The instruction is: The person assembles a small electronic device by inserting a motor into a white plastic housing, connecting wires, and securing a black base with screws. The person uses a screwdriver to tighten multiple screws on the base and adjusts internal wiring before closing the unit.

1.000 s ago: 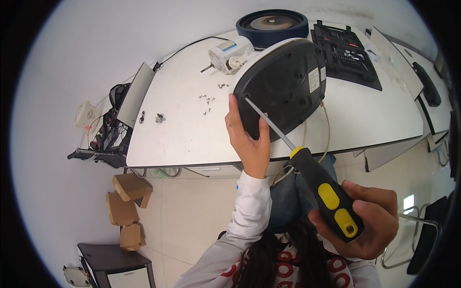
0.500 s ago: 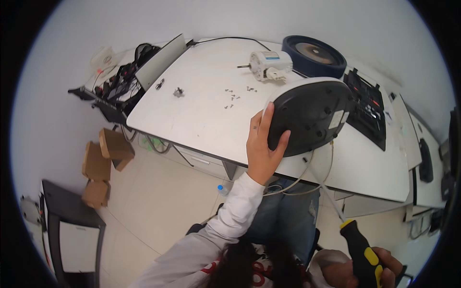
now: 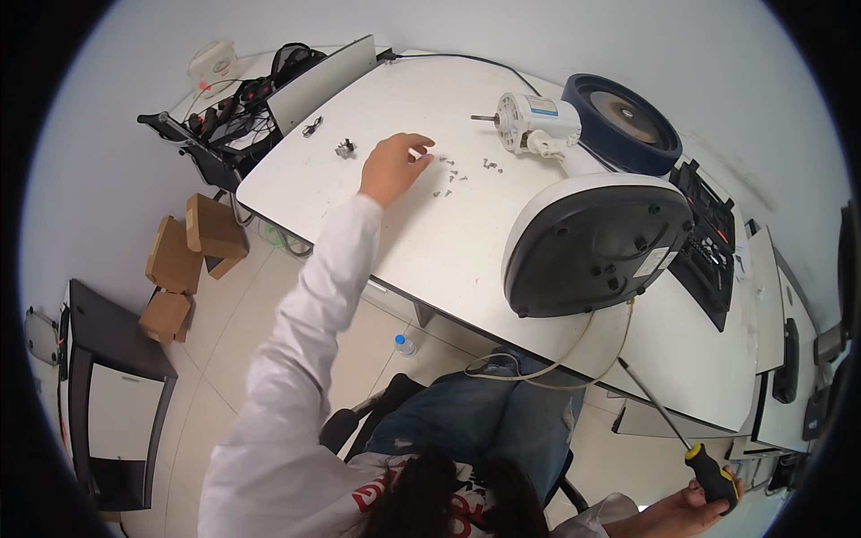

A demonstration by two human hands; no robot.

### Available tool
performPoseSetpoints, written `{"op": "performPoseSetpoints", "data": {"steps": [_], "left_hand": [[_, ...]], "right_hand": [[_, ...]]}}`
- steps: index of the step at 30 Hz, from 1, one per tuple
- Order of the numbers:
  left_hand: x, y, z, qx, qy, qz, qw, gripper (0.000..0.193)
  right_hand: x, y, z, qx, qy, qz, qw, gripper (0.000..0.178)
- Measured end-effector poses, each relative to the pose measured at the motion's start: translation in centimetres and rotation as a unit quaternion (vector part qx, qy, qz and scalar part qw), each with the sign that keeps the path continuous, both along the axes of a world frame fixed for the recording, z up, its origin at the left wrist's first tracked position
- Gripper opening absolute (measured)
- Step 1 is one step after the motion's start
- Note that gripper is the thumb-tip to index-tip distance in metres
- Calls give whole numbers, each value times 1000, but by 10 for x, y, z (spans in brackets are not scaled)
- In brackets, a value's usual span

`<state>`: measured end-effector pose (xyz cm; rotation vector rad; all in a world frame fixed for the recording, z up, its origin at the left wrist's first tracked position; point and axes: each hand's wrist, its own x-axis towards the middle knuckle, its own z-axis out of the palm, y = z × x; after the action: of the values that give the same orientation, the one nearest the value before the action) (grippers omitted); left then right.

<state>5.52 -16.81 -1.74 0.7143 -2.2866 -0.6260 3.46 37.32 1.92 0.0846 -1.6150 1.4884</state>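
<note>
My left hand (image 3: 392, 168) is over the table, fingers curled and thumb apart from them. Nothing shows in it. Beside its fingertips lie several small screws (image 3: 452, 174). My right hand (image 3: 686, 518) grips a long screwdriver (image 3: 713, 475) with a black and yellow handle, its shaft slanting up and left toward the table's front edge. An electric fan lies on its side: its base (image 3: 596, 251) shows a black underside with holes and a label. Behind the base is the white motor (image 3: 538, 121), its bare metal shaft pointing left. Neither hand touches the fan.
A round dark-blue piece (image 3: 623, 121) lies behind the motor. An open tool case (image 3: 708, 242) stands to the right. A small metal part (image 3: 345, 148) is left of my hand. A pale cord (image 3: 556, 377) hangs over the front edge. Cardboard boxes (image 3: 175, 255) are on the floor.
My left hand has let go of the fan base and moved left to the screws. The base now rests on the table by itself. The screwdriver in my right hand has moved lower and right.
</note>
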Motion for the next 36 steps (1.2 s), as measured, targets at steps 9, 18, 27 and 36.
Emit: {"op": "performPoseSetpoints", "data": {"steps": [9, 18, 27, 36], "left_hand": [[-44, -20, -13, -126, -189, -7, 974, 15], [-35, -16, -4, -289, -139, 48, 946, 20], [29, 127, 94, 197, 279, -272, 900, 7], [30, 224, 81, 542, 424, -403, 604, 19]], "right_hand": [[-13, -36, 6, -22, 44, 3, 999, 60], [-22, 2, -11, -126, -15, 271, 954, 47], [-24, -58, -2, -301, -1, 387, 871, 44], [-14, -65, -3, -205, 52, 479, 852, 51]]}}
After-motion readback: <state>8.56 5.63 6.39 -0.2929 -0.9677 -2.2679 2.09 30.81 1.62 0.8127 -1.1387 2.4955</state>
